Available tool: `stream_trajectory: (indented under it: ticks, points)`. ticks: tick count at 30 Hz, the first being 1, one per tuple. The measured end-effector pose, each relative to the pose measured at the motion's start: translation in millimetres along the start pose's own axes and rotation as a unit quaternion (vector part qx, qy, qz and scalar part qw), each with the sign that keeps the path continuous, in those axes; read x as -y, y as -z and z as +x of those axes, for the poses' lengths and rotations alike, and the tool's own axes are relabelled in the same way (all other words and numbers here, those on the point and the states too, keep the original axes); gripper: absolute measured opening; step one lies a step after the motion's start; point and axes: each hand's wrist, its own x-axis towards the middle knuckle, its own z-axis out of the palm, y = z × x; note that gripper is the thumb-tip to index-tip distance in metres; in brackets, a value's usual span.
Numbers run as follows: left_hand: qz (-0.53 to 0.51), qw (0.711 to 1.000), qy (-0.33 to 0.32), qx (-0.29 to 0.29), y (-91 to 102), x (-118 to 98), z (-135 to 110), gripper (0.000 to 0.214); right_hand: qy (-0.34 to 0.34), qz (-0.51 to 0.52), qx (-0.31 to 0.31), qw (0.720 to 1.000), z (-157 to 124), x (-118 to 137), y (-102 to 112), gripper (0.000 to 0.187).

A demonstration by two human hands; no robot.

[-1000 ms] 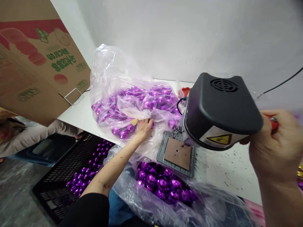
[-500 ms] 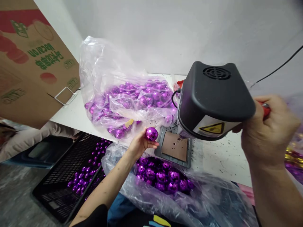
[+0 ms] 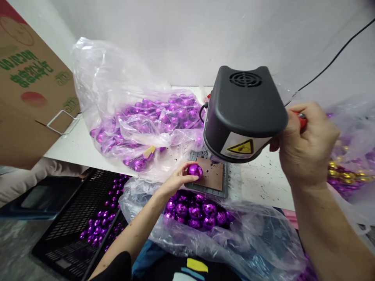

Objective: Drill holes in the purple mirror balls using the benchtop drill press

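Note:
My left hand [image 3: 175, 181] grips a shiny purple faceted ball ornament [image 3: 194, 171] between thumb and fingers. The ball is over the left part of a brown plate [image 3: 215, 180], which has a small hole and sits in a grey metal base. Above the plate's right side stands a black machine head [image 3: 246, 103] with a vent on top and a yellow warning sticker; it hides part of the base. My right hand [image 3: 309, 142] is wrapped round the red handle [image 3: 301, 120] on the machine's right side.
A clear bag of purple balls [image 3: 158, 113] lies behind the plate; another open bag [image 3: 202, 210] is at my lap. A black crate [image 3: 52, 238] with small purple balls stands lower left, beside a cardboard box [image 3: 38, 105] and a person's leg [image 3: 38, 173]. Gold and purple balls [image 3: 345, 171] are at right.
My left hand has brought the ball rightward from beside the base to over the brown plate. My right hand remains on the red handle. The camera view has shifted slightly right.

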Motion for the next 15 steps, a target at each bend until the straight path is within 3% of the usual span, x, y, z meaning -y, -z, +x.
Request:
stream_trajectory:
  ticks: [6,11,15]
  points:
    - [0.149,0.98,-0.107,-0.074,-13.3,10,10,0.048,0.004,0.005,0.003,1.0,-1,-1,0,0.04]
    - [0.225,0.964,-0.129,-0.05,-12.0,17,18,0.059,0.001,0.0,0.008,1.0,0,0,2,0.041]
    - [0.236,0.959,-0.152,-0.046,-14.4,22,20,0.057,0.001,-0.003,0.008,1.0,0,-1,1,0.041]
